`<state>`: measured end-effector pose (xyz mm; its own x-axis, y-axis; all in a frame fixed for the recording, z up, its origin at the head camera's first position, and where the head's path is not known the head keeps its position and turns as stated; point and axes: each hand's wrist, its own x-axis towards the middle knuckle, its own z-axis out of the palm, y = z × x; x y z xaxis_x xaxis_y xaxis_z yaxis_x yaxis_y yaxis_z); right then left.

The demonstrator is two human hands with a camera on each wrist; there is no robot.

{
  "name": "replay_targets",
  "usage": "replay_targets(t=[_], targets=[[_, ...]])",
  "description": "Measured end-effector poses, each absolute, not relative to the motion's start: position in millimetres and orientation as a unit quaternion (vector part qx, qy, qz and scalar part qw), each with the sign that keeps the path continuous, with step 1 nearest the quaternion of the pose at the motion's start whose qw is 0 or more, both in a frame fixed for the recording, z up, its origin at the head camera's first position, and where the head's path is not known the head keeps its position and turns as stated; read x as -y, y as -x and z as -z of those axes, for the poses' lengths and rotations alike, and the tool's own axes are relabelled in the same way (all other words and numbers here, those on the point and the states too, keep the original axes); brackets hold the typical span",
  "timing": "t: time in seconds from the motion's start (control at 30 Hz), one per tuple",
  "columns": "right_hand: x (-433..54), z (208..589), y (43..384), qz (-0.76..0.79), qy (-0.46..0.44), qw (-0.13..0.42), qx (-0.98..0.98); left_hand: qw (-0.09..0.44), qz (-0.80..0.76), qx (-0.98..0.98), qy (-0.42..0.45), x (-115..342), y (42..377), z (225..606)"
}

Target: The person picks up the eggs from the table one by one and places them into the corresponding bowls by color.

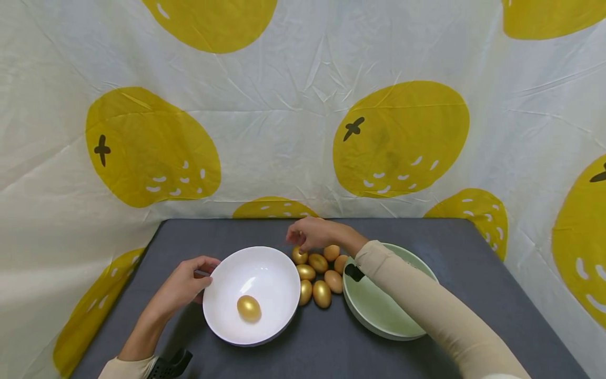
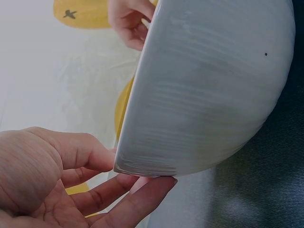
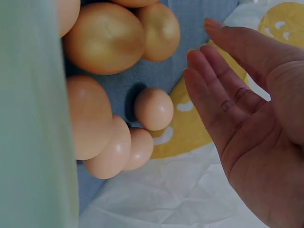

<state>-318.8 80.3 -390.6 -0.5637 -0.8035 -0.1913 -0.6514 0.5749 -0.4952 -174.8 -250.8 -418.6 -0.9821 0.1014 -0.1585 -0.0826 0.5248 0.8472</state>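
My left hand (image 1: 191, 279) pinches the left rim of the white bowl (image 1: 222, 295), thumb at the rim and fingers against the outside, as the left wrist view shows. One golden egg (image 1: 249, 309) lies inside that bowl. My right hand (image 1: 310, 233) hovers at the far end of a group of eggs, closest to a golden egg (image 1: 299, 256) in the head view. Nothing is between its loosely bent fingers (image 3: 211, 102) in the right wrist view. Several golden eggs and several brown eggs (image 1: 333, 281) lie together between the two bowls.
On the right stands a pale green bowl (image 1: 379, 310), partly covered by my right sleeve (image 1: 416, 300). Both bowls and the loose eggs are on a dark grey table (image 1: 322, 347). A white curtain with yellow fruit prints (image 1: 279, 142) hangs behind the table.
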Motion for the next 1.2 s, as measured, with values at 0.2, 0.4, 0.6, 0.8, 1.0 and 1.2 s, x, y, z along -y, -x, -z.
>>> replay_targets(t=[0.2,0.4,0.6,0.8,1.0,1.2], targets=[[-78.0,395.4,323.6,0.144,0.407,0.203,-0.879,0.091,-0.483,-0.871,-0.006,249.9,174.7,418.5],[-72.3,398.1,327.9,0.103,0.400,0.211,-0.886,0.089,-0.476,-0.875,-0.007,249.2,175.3,415.7],[-64.5,400.6,330.3,0.066,0.388,0.216,-0.894,0.092,-0.475,-0.875,-0.004,249.2,175.7,414.1],[-60.0,401.9,331.9,0.044,0.373,0.229,-0.898,0.094,-0.476,-0.874,0.001,249.5,177.0,415.6],[-57.5,402.3,333.8,0.031,0.375,0.225,-0.899,0.094,-0.482,-0.871,-0.004,250.9,177.7,417.1],[-55.0,403.3,333.8,0.026,0.369,0.233,-0.900,0.095,-0.485,-0.869,-0.004,251.2,177.0,418.0]])
